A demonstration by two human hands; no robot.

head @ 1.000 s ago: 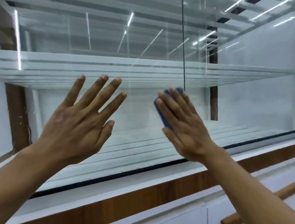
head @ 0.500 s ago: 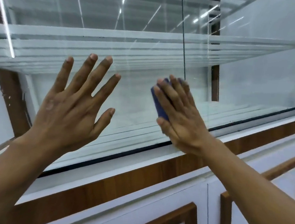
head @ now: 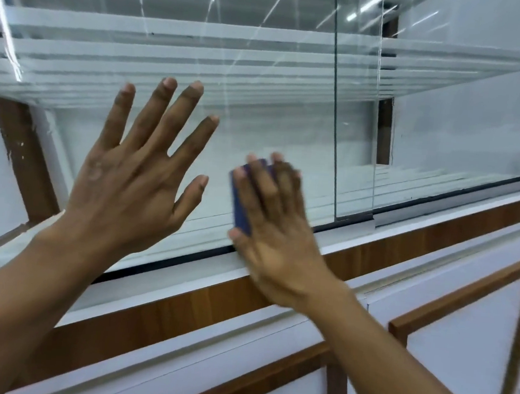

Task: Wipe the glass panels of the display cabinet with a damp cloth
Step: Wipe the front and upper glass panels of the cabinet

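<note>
Blue cloth [head: 242, 201] pressed flat to the glass [head: 273, 129] under the right hand [head: 276, 229], low on the left pane, just above the dark bottom seal [head: 166, 262]. Right fingers [head: 261, 186] spread over the cloth, pinning it to the pane rather than clenching it; blurred, so likely mid-stroke. Only a strip of cloth showing, left of those fingers and at their tips. Left hand [head: 135, 184] just beside, to the left of the cloth, released, fingers splayed and grasping nothing; probably bracing on the pane, though contact cannot be told.

Step in hand, by judgement: wiping the lower part of the left pane. Next move probably calls for even palm pressure, overlapping passes along the seal, then upward toward the shelf [head: 201, 55] level, and shifting the left hand off any patch yet to be wiped. Right of the fingers, a vertical pane edge [head: 334, 109] where two panes overlap; needs care there so the cloth does not snag. Below the fingers, wood trim [head: 181, 308] and white cabinet doors [head: 464, 352].

No brand, label or writing readable anywhere.
</note>
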